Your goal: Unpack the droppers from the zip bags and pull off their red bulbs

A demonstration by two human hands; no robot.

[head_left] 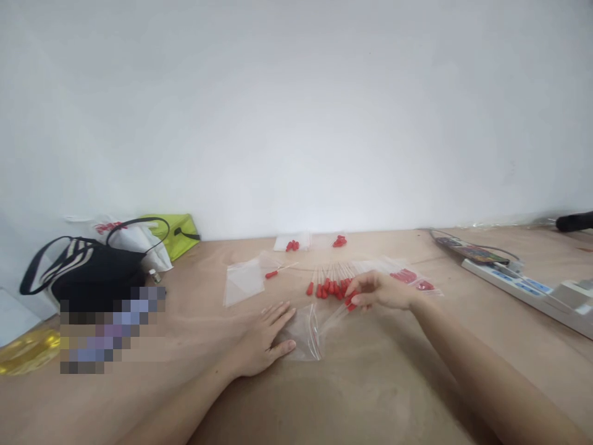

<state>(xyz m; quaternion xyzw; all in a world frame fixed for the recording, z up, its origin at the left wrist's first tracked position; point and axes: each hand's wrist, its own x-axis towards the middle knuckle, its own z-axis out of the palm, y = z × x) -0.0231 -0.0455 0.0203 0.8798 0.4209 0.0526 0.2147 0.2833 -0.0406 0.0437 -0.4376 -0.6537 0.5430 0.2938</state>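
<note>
My left hand (259, 341) lies flat on the table with its fingers spread, resting on the left part of a clear zip bag (306, 337). The bag's zip edge faces right. Pinched at its red bulb, a clear dropper (340, 312) is in my right hand (382, 290), its thin tube slanting down left to the bag's mouth. Whether a second dropper is in the pinch is hard to see. Just behind the fingers, several red-bulbed droppers (325, 285) lie fanned side by side, bulbs toward me. A single dropper (272, 274) lies apart, farther left.
Flat clear bags (243, 283) lie left of the droppers. Bags with red bulbs (404, 275) rest at the right, and more red bulbs (340, 241) by the wall. A power strip (514, 287) and a phone (472, 251) stand right; a black bag (99, 275) is left.
</note>
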